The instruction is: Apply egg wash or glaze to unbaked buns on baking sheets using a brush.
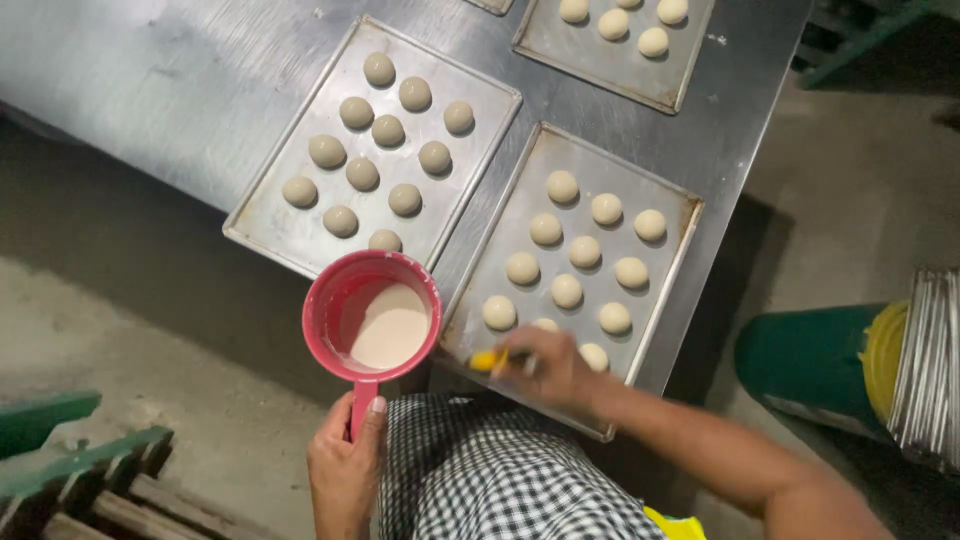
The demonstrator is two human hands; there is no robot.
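My left hand (pixel 345 462) grips the handle of a red cup (pixel 372 312) holding a pale creamy liquid, tilted a little above the table's near edge. My right hand (pixel 556 368) holds a yellow-handled brush (pixel 487 359), blurred, over the near end of the right baking tray (pixel 668 300). That tray carries several round dough balls (pixel 567 291) in rows. The left baking tray (pixel 280 225), just beyond the cup, also carries several dough balls (pixel 363 174).
A third tray (pixel 600 70) with dough balls lies at the far right of the steel table (pixel 180 80). A green drum (pixel 810 360) and a stack of metal trays (pixel 925 360) stand on the right. Green wooden framing (pixel 70 460) is at lower left.
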